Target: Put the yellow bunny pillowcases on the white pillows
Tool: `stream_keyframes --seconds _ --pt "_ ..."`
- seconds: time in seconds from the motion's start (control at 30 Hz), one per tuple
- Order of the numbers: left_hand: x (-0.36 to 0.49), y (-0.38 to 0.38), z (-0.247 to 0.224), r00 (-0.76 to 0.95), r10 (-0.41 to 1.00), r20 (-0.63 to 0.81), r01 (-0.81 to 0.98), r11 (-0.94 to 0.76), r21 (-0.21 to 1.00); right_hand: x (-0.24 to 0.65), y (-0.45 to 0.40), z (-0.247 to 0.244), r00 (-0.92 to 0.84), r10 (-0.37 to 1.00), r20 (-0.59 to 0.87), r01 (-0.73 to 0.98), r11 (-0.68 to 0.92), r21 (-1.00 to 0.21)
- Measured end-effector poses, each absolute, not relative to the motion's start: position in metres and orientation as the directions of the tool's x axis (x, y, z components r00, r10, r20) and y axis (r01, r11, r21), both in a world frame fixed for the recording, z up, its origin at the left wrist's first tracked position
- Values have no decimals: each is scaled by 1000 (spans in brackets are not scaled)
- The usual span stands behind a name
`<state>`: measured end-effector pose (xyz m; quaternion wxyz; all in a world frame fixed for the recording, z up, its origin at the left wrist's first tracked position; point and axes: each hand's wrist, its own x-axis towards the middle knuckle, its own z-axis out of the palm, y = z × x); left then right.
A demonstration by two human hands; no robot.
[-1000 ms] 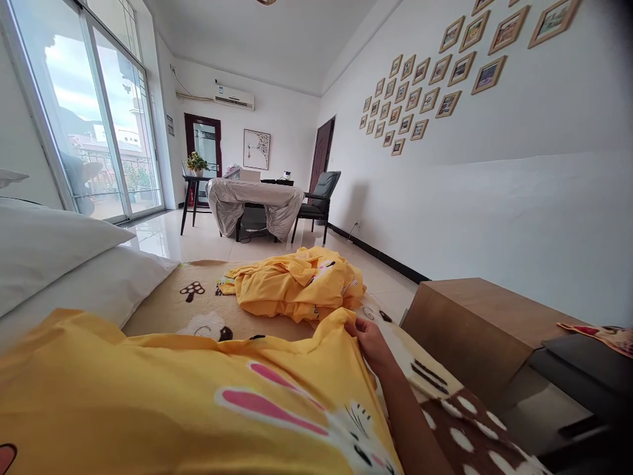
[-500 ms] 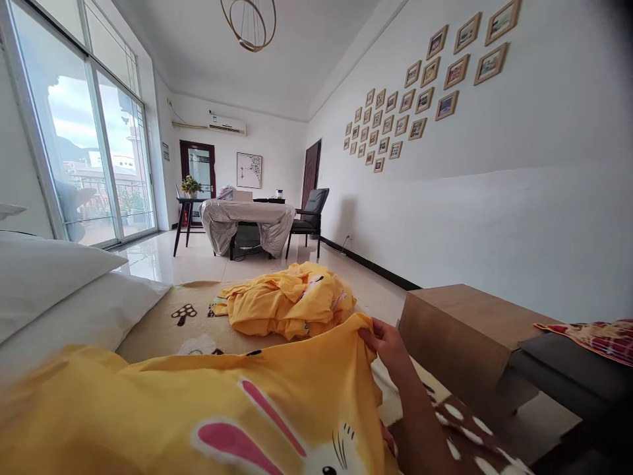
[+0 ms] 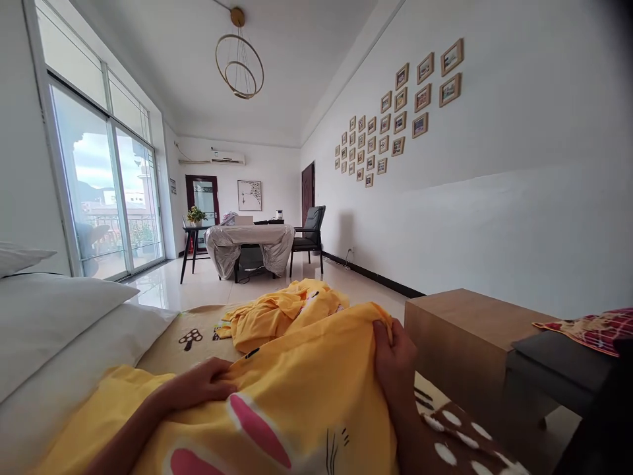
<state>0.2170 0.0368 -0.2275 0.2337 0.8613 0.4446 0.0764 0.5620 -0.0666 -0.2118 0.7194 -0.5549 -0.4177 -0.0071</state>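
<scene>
"Pinching a bunched upper corner of the yellow rabbit-print cloth [image 3: 316,369], the right hand [image 3: 397,356] lies near 5 o'clock from the view's centre: thumb on the near face, fingers curled behind."

"And the left hand [image 3: 202,382]?"

"Between 7 and 8 o'clock, resting on the cloth's upper edge, fingers close together and pointing toward 3 o'clock. Whether they pinch the fabric, I cannot tell."

"Where does the cloth itself lie?"

"Across the foreground, centred at 6 o'clock, its pink ear shapes facing up."

"And its surroundings?"

"Just beyond it, at 7 o'clock, a crumpled yellow bundle [image 3: 267,320] on the patterned blanket [image 3: 168,346]; white pillows [image 3: 59,307] toward 8 o'clock; a brown box [image 3: 465,330] at 4 o'clock."
</scene>
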Motion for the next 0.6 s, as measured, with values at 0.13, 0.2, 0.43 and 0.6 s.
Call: stream_keyframes --seconds 0.13,0.2,0.43,0.6 --pt "212 13 -192 576 817 41 705 -521 482 564 -75 -206 692 419 588 509 294 -809" --pt "208 2 -159 572 801 179 681 -585 441 568 -74 -197 662 452 598 540 266 -799" --pt "191 -29 -48 479 704 524 819 -573 21 575 -45 -102 436 406 803 719 380 -582" --pt "191 -42 -50 404 711 575 893 -444 -79 549 -35 -54 412 297 862 672 540 -507"
